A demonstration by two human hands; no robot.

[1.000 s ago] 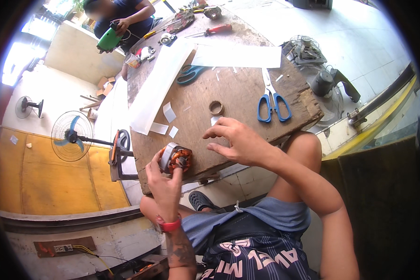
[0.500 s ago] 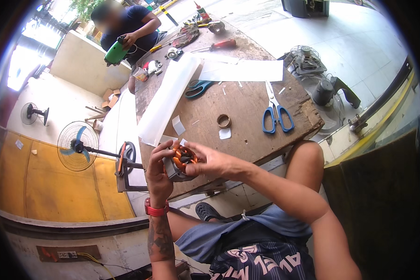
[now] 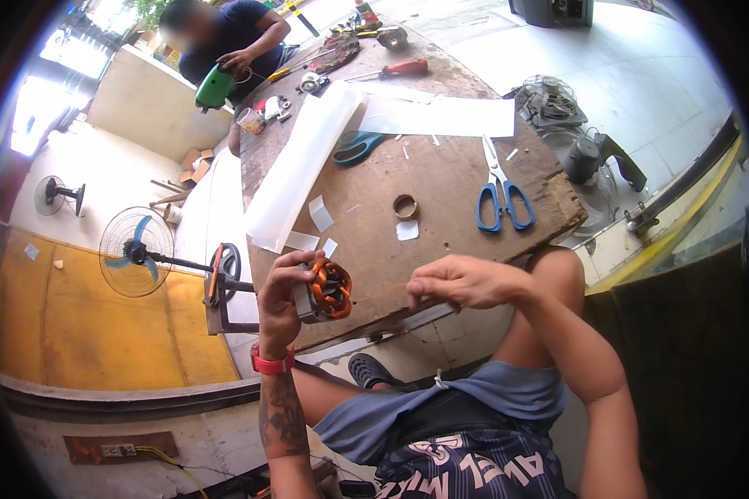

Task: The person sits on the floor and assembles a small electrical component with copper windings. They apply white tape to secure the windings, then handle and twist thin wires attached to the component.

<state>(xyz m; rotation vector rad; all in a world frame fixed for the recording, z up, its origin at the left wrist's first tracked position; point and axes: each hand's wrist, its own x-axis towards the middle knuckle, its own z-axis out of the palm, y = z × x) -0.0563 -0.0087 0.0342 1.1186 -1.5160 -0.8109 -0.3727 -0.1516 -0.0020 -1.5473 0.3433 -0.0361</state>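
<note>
My left hand [image 3: 280, 293] is wrapped round a motor stator [image 3: 330, 291] with a grey core and orange copper windings, held up just off the table's near edge. To the right of it, my right hand [image 3: 468, 281] has its thumb and fingers pinched together. A fine copper wire [image 3: 383, 292] shows faintly between the stator and those fingertips. Beyond my hands on the wooden table [image 3: 458, 183] lie a roll of brown tape [image 3: 405, 206], small white cut pieces [image 3: 320, 214] and blue-handled scissors [image 3: 505, 200].
Long white sheets [image 3: 304, 170] partly cover teal-handled scissors [image 3: 356, 148]. A red-handled screwdriver [image 3: 405, 68] and other tools lie farther back. Across the table a person [image 3: 245, 41] holds a green object [image 3: 215, 88]. A blue-bladed fan [image 3: 139, 251] stands left; fan parts [image 3: 549, 104] lie right.
My right hand has come away from the stator and moved right, drawing a thin wire out. The stator stays in my left hand, its windings now more exposed.
</note>
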